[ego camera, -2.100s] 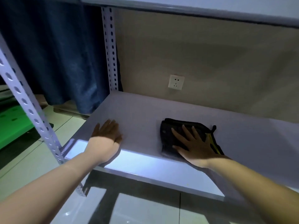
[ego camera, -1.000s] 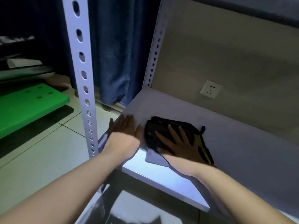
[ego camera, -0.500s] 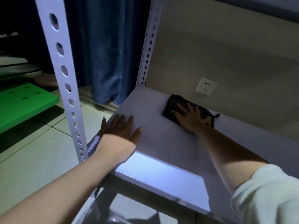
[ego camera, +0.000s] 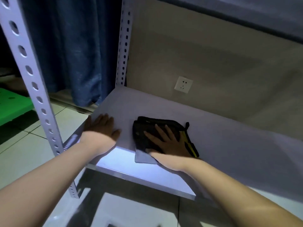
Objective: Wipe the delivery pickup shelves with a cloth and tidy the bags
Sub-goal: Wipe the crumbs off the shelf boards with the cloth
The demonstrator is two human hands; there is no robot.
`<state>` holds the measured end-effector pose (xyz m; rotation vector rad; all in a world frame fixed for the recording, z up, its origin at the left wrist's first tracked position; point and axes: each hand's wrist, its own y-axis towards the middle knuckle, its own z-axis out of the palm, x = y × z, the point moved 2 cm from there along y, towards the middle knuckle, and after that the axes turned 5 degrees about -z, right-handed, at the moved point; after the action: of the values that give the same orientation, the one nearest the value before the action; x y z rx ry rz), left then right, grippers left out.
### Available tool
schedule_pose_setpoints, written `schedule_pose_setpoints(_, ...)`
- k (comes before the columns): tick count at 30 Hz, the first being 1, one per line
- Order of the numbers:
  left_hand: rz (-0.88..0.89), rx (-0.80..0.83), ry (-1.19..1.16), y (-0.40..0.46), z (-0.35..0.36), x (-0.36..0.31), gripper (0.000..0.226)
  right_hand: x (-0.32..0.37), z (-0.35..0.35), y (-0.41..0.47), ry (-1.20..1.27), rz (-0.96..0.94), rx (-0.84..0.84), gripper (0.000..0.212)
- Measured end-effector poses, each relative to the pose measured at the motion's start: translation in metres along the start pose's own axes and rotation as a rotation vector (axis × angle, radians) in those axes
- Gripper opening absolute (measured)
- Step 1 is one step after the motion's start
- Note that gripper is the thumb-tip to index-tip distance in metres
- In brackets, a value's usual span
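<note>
A dark cloth (ego camera: 144,128) with a yellow stripe and a small loop lies near the front of the pale grey shelf (ego camera: 229,141). One grey corner of it hangs at the shelf's front edge. My right hand (ego camera: 165,140) presses flat on the cloth, fingers spread and straight. Flat on the bare shelf at its left front corner, my left hand (ego camera: 100,126) rests a short way left of the cloth. No bags are in view.
Perforated white uprights stand at the front left (ego camera: 32,82) and back left (ego camera: 123,43). Another shelf (ego camera: 246,15) runs overhead. A wall socket (ego camera: 183,84) sits on the beige wall behind. A blue curtain (ego camera: 73,51) and a green panel (ego camera: 11,105) lie left, above tiled floor.
My right hand has drawn the cloth back from the rear of the shelf toward the front edge. My left hand has stayed flat at the left front corner.
</note>
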<state>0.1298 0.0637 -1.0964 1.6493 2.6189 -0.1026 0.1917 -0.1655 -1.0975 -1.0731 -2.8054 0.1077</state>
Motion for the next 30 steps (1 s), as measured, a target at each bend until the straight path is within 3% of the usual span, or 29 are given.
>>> schedule_pose_setpoints(3, 0.004, 0.029, -0.009, -0.003, -0.001, -0.015, 0.059, -0.018, -0.005, -0.038, 0.012, -0.037, 0.021, 0.055)
schedule_pose_setpoints(6, 0.054, 0.052, 0.001, -0.01, -0.001, -0.039, 0.062, -0.057, -0.007, -0.069, -0.001, 0.065, 0.03, 0.058)
schedule_pose_setpoints(9, 0.146, 0.09, 0.013, -0.018, -0.002, -0.073, 0.064, -0.119, -0.006, -0.102, -0.018, 0.314, 0.019, 0.066)
schedule_pose_setpoints(12, 0.241, 0.127, 0.002, -0.027, -0.002, -0.111, 0.065, -0.181, -0.005, -0.145, 0.026, 0.639, 0.011, 0.059)
schedule_pose_setpoints(15, 0.331, 0.155, -0.004, -0.038, 0.0, -0.152, 0.066, -0.195, -0.003, -0.169, 0.073, 0.823, 0.003, 0.062)
schedule_pose_setpoints(17, 0.398, 0.166, 0.001, -0.046, 0.002, -0.18, 0.065, -0.179, 0.0, -0.174, 0.082, 0.755, 0.006, 0.061)
schedule_pose_setpoints(21, 0.504, 0.169, -0.012, -0.059, 0.013, -0.235, 0.06, -0.147, 0.001, -0.199, 0.045, 0.411, 0.011, 0.058)
schedule_pose_setpoints(24, 0.521, 0.133, -0.04, -0.061, 0.018, -0.266, 0.057, -0.159, -0.005, -0.223, -0.012, 0.236, 0.015, 0.056)
schedule_pose_setpoints(26, 0.505, 0.1, -0.042, -0.06, 0.019, -0.281, 0.056, -0.185, -0.005, -0.241, -0.037, 0.249, -0.004, 0.057)
schedule_pose_setpoints(30, 0.531, 0.057, -0.055, -0.052, 0.025, -0.303, 0.062, -0.265, -0.001, -0.297, 0.015, 0.57, -0.041, 0.056)
